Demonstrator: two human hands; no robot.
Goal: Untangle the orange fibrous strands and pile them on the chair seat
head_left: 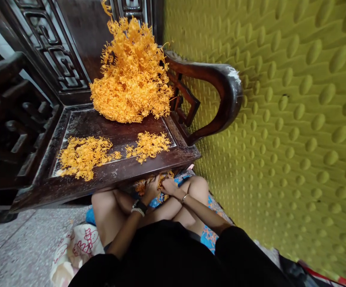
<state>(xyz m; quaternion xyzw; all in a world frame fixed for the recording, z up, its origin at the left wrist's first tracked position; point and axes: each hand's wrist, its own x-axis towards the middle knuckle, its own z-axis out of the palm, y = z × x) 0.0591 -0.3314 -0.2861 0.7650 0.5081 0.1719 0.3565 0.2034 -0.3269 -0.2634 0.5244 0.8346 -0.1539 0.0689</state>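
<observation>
A tall heap of orange stringy pieces point(132, 73) rests at the back of a dark wooden chair seat point(116, 129). Two smaller flat piles lie nearer the front, one on the left point(81, 155) and one in the middle point(148, 145). Below the seat's front edge, my left hand point(150, 190) and my right hand point(169, 185) meet over my crossed legs. Both hands have their fingers closed on a small clump of the same orange pieces point(143, 184). A beaded band sits on my left wrist, a thin bracelet on my right.
The chair's curved wooden armrest point(217, 79) stands close to a yellow-green bumpy padded wall point(295, 119) on the right. A carved chair back rises behind. Speckled floor point(20, 247) and a printed cushion point(77, 243) lie at lower left.
</observation>
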